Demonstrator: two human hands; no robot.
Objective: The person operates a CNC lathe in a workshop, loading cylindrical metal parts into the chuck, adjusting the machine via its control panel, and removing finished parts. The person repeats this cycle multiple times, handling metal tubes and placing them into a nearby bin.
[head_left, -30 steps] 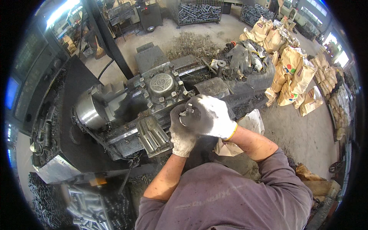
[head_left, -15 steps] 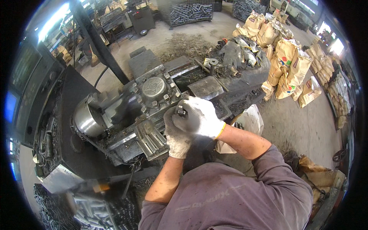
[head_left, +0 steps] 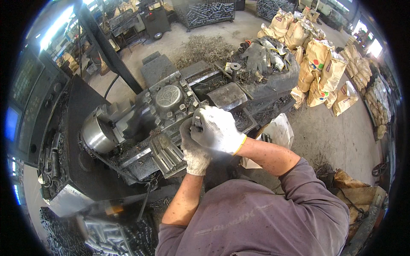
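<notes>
Both of my hands wear whitish knitted gloves with dark stains and are closed together in front of the lathe's tool post. A small metal piece shows between the fingers; its exact kind is hidden. My left hand is wrapped round it from the near left. My right hand closes over it from the right, fingers bent. Left of my hands lies a tray of short metal bars. Farther left is the lathe's shiny round chuck. Just beyond my right hand sits a dark metal block.
Dark gloves lie heaped on the bench end at the back right. Paper sacks stand on the floor beyond. A white sack with metal bars is beside my right forearm. Metal parts fill a bin at lower left.
My hands stay closed together at nearly the same spot, with the right hand turned slightly. The whole view has shifted a little.
</notes>
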